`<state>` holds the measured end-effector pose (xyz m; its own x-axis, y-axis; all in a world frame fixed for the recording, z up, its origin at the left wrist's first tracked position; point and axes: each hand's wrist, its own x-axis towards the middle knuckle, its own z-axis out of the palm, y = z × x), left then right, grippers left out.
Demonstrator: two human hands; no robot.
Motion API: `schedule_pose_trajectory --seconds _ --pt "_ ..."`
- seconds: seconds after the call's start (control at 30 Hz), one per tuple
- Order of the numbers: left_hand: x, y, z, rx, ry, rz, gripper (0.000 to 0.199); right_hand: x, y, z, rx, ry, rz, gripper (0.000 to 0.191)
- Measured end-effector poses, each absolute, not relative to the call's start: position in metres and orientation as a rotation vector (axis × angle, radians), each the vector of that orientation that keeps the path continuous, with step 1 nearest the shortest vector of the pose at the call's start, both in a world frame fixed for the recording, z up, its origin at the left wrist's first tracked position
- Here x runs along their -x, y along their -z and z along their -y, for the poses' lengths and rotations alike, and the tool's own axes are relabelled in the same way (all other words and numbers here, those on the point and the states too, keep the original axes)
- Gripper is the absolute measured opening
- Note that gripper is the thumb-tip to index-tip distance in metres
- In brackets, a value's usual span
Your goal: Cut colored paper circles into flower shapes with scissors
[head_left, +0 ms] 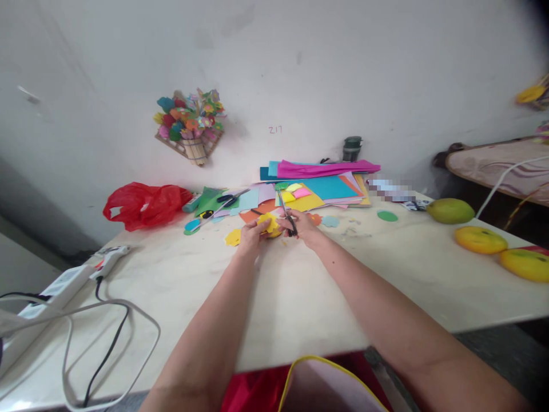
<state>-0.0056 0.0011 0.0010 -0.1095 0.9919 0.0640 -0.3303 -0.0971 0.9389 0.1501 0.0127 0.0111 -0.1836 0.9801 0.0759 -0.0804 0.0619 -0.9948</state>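
Observation:
My left hand (252,233) pinches a yellow paper flower (269,224) with a wavy edge, held just above the table. Close on its right, my right hand (302,226) is closed round the dark handles of a pair of scissors (288,214), whose blades point up and away from me. Left of my left hand lies another yellow paper flower (233,237). An orange paper piece (316,219) and a light blue paper piece (330,221) lie beyond my right hand. Whether the blades touch the paper I cannot tell.
Coloured paper sheets (328,187) are piled at the back. A red plastic bag (148,206) and dark-handled scissors (230,199) lie back left. A power strip (55,292) with looping cables is at the left edge. Several mangoes (480,239) sit on the right.

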Motion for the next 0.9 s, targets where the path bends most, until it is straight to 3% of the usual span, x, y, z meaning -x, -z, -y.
schedule_pose_trajectory --seconds 0.47,0.9 --pt "0.002 -0.006 0.004 -0.962 -1.391 -0.955 0.026 -0.148 -0.012 -0.015 0.973 -1.165 1.266 0.034" --pt "0.010 0.001 -0.003 -0.936 -1.490 -0.887 0.026 -0.157 -0.011 -0.014 0.897 -1.267 1.403 0.039"
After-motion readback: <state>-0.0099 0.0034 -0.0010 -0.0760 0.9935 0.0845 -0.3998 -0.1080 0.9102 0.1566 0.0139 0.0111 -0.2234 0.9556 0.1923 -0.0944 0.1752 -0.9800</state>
